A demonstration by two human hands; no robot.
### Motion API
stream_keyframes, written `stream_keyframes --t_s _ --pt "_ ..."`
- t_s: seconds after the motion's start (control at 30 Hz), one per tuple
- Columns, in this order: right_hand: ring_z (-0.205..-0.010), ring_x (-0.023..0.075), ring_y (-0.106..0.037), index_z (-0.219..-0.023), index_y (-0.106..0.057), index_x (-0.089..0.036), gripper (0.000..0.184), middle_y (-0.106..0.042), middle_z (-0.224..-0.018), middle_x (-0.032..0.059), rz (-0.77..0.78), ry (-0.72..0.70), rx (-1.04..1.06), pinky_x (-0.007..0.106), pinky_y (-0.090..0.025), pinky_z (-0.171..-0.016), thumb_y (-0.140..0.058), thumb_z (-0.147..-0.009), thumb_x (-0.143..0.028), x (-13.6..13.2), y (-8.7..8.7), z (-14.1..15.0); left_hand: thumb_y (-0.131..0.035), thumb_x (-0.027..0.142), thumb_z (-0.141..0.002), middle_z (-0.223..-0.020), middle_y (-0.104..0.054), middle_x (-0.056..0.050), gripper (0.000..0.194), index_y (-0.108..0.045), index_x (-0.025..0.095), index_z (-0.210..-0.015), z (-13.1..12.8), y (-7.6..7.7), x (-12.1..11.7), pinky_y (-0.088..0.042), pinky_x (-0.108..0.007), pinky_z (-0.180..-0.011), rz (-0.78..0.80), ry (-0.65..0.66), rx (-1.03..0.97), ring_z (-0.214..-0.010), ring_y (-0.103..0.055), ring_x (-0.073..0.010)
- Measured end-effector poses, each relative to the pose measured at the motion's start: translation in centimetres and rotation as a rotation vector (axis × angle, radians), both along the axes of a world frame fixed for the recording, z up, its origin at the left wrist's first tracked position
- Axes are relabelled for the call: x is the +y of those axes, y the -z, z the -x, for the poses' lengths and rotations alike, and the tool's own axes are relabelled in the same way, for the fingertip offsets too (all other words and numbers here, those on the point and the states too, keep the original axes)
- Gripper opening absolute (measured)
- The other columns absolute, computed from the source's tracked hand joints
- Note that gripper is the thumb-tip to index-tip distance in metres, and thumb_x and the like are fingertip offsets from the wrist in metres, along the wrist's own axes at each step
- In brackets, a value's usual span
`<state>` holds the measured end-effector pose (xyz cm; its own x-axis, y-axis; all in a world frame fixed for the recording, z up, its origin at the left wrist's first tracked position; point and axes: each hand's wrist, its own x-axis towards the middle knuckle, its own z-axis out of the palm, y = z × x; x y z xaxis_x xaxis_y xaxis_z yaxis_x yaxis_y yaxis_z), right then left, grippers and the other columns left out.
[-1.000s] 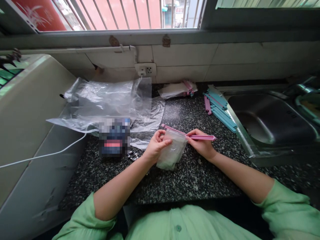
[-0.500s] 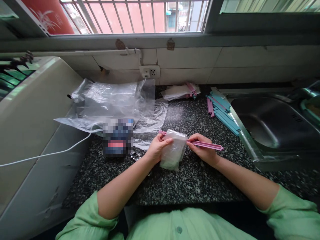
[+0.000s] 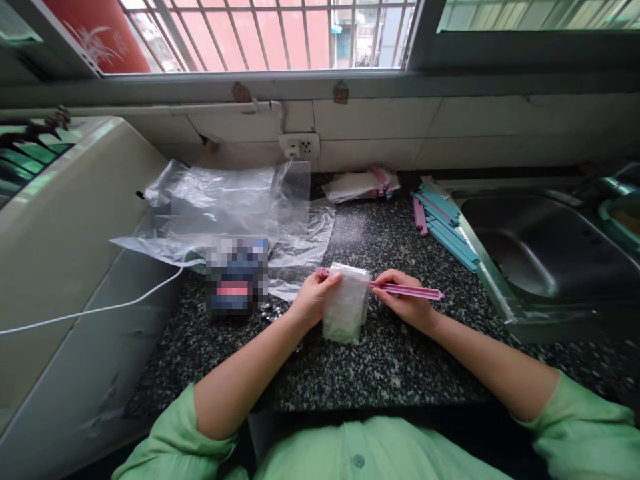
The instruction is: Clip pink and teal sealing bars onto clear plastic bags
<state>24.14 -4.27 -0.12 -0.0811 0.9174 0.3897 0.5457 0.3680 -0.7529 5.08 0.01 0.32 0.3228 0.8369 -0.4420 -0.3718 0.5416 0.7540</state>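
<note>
A small clear plastic bag (image 3: 345, 307) with pale contents hangs upright over the speckled dark counter (image 3: 380, 360). My left hand (image 3: 311, 298) pinches the bag's top left edge, fingers closed. A long pink sealing clip (image 3: 405, 290) runs across the bag's top; its left end pokes out beside my left thumb. My right hand (image 3: 407, 301) grips the clip just right of the bag, fingers closed round it.
A large crumpled clear plastic sheet (image 3: 225, 207) lies at the back left, with a blurred dark package (image 3: 235, 277) and a white cable (image 3: 95, 308). Blue and pink clips (image 3: 443, 220) lie by the steel sink (image 3: 545, 247). More small bags (image 3: 357, 183) sit below the wall socket (image 3: 299, 145).
The clip has levelled out across the bag's top and the bag hangs more upright. Both hands stay on bag and clip, shifted slightly lower in view.
</note>
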Motion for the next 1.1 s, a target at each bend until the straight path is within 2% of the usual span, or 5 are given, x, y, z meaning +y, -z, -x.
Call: stream_keyframes --t_s 0.33,0.5,0.7,0.9,1.1 --pt "-0.064 0.0120 -0.058 -0.083 -0.057 -0.020 0.014 -0.061 -0.075 0.0007 0.083 -0.074 0.191 0.023 -0.049 -0.059 -0.065 -0.073 -0.025 -0.08 0.32 -0.15 -0.080 0.038 -0.044 -0.058 -0.059 0.001 0.042 -0.057 0.012 -0.067 0.13 0.23 0.06 -0.038 -0.019 -0.053 -0.041 -0.028 0.045 -0.052 -0.050 -0.0085" --pt "-0.066 0.0127 -0.059 -0.080 -0.058 -0.020 0.012 -0.061 -0.074 0.0016 0.008 -0.026 0.240 0.025 -0.051 -0.061 -0.065 -0.074 -0.028 -0.13 0.29 -0.25 -0.079 0.040 -0.045 -0.055 -0.056 0.003 0.040 -0.055 0.013 -0.062 0.14 0.32 0.07 -0.035 -0.018 -0.051 -0.099 -0.033 0.092 -0.050 -0.046 -0.0069" --pt "-0.075 0.0151 -0.060 -0.075 -0.062 -0.020 0.007 -0.062 -0.078 0.0036 -0.116 -0.061 0.294 0.028 -0.053 -0.066 -0.065 -0.074 -0.026 0.11 0.69 -0.32 -0.079 0.040 -0.043 -0.054 -0.054 0.003 0.040 -0.055 0.013 -0.060 0.01 0.04 -0.14 -0.032 -0.018 -0.048 -0.101 -0.023 0.116 -0.048 -0.044 -0.0066" --pt "-0.078 0.0142 -0.061 -0.081 -0.063 -0.021 0.007 -0.064 -0.083 0.0031 -0.196 -0.046 0.204 0.027 -0.054 -0.067 -0.064 -0.075 -0.018 0.02 0.65 -0.33 -0.077 0.041 -0.048 -0.052 -0.052 0.003 0.038 -0.056 0.012 -0.060 0.01 -0.12 -0.34 -0.030 -0.018 -0.048 -0.133 0.012 0.144 -0.047 -0.041 -0.0061" --pt "-0.070 0.0127 -0.064 -0.091 -0.057 -0.022 0.017 -0.065 -0.082 0.0017 -0.138 -0.002 0.247 0.026 -0.056 -0.066 -0.064 -0.076 -0.021 -0.36 0.94 -0.07 -0.077 0.041 -0.049 -0.051 -0.049 0.004 0.037 -0.055 0.012 -0.058 0.03 -0.13 -0.49 -0.028 -0.018 -0.048 -0.172 0.010 0.157 -0.047 -0.039 -0.0056"
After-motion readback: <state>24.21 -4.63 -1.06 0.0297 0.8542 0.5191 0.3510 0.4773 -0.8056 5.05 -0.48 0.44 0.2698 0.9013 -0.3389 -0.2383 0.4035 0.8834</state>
